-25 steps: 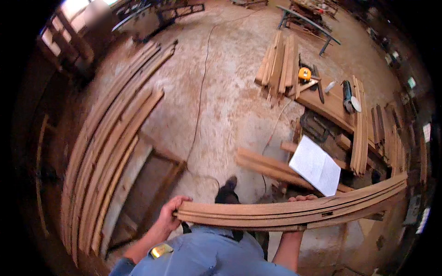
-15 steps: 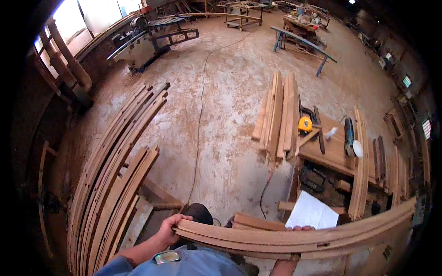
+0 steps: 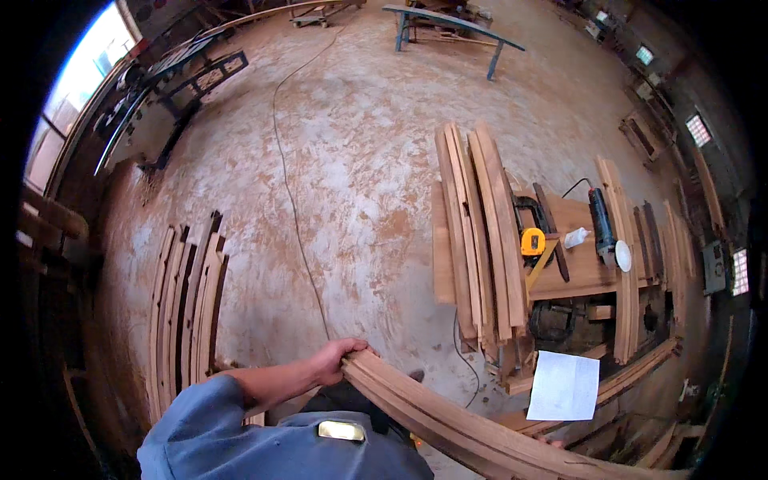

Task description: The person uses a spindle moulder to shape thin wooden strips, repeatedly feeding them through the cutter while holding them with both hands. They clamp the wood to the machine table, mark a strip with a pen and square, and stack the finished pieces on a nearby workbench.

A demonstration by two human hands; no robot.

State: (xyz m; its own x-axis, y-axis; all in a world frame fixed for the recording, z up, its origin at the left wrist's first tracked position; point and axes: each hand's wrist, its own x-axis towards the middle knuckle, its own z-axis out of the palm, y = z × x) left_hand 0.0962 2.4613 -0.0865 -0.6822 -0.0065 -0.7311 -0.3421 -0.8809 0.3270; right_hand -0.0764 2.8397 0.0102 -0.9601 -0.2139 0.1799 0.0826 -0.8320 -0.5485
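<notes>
My left hand (image 3: 336,358) is closed around the near end of a long bundle of grooved wooden boards (image 3: 432,412), held across my body and slanting down to the lower right. Only some fingertips of my right hand (image 3: 550,442) show over the boards' far edge, curled on them; the rest is hidden beneath. A white paper sheet (image 3: 563,384) lies just beyond the boards, near my right hand. My blue shirt and a dark shoe are below.
A bench (image 3: 560,280) holds stacked strips (image 3: 472,224), a yellow tape measure (image 3: 533,241), an angle grinder (image 3: 602,220), a bottle and clamps. More boards (image 3: 184,304) stand left. A cable (image 3: 288,200) crosses the dusty floor (image 3: 344,160); machinery (image 3: 172,96) and a blue trestle (image 3: 452,24) are farther back.
My view has turned leftward. My left hand and the board end have swung up and to the right in the picture, so the bundle now slants more steeply toward the lower right.
</notes>
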